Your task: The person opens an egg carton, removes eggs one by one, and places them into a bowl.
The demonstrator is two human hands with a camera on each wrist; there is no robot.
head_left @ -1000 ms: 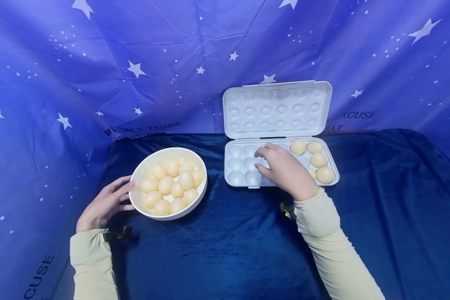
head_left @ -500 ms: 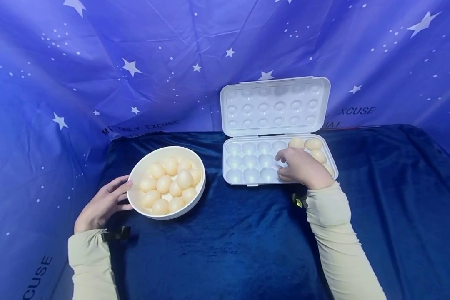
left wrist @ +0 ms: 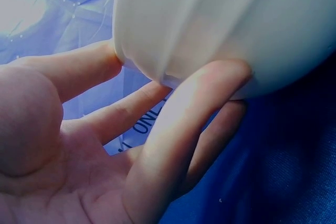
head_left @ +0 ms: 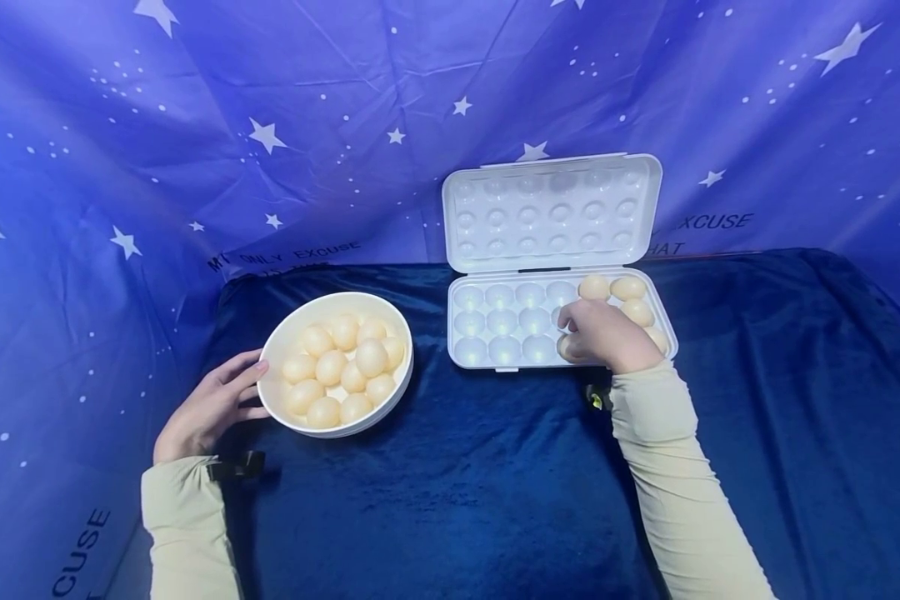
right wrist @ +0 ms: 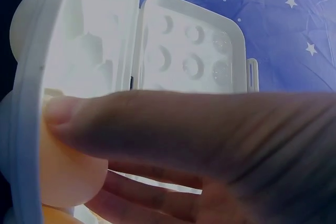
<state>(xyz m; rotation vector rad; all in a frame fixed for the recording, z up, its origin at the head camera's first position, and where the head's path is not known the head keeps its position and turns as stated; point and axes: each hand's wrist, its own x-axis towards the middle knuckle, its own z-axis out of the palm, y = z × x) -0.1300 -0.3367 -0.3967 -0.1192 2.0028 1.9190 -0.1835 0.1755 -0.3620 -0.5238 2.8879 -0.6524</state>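
My left hand (head_left: 206, 408) holds the white bowl (head_left: 270, 407) by its left side, thumb at the rim and fingers against the outer wall. The left wrist view shows that hand (left wrist: 131, 140) under the tilted bowl (left wrist: 210, 24). Several cream-coloured eggs (head_left: 332, 367) lie inside. To the right, my right hand (head_left: 607, 333) pinches an egg (head_left: 567, 347) at the front row of the white egg box (head_left: 453, 333). In the right wrist view its thumb and fingers are around this egg (right wrist: 71, 169). More eggs (head_left: 628, 288) sit in the right-hand cups; some are partly hidden by the hand.
The box's lid (head_left: 555, 212) stands raised at the back, leaning toward the blue star-printed curtain (head_left: 390, 83). A dark blue cloth (head_left: 435, 492) covers the table. Bare cups (head_left: 501, 322) fill the left part of the box.
My right hand has moved right, from over the box's middle cups to the fourth column, where an egg now shows beneath its fingers. The left hand keeps holding the bowl.
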